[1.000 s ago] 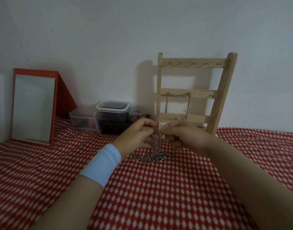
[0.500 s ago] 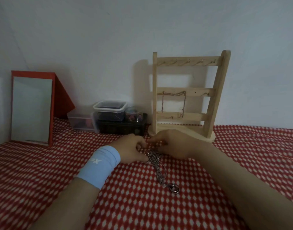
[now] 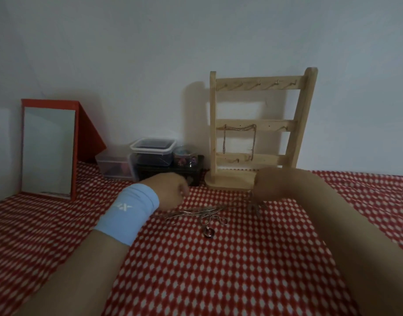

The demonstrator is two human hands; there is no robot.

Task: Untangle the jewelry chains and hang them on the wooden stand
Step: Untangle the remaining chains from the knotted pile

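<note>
- Since half a second ago the two hands have drawn apart, spreading the tangled chains point(image 3: 202, 212) from a tight bunch into a low line of strands between them, and the view has swung left.
- Left hand point(image 3: 173, 190), above a blue wristband point(image 3: 130, 210), has its grip curled shut at one end of the strands. Right hand point(image 3: 271, 185) pinches the other end, though blur hides the fingertips, so both pinches are probable rather than plain.
- Those chains lie on the red-and-white checked cloth point(image 3: 218, 270) just before the wooden stand point(image 3: 259, 176), with a metal ring point(image 3: 208, 232) trailing toward the person.
- Step in hand: untangling, with hanging not yet begun for this bunch. One hung chain point(image 3: 239, 137) already drapes from the middle rail.
- Next move, I judge, calls for finding the crossing near the middle and easing a single strand free, not pulling harder, which would tighten the knot.
- Behind, against a plain pale wall: a red-framed mirror point(image 3: 47, 151), clear plastic containers point(image 3: 150, 153) and a dark box point(image 3: 171, 174).
</note>
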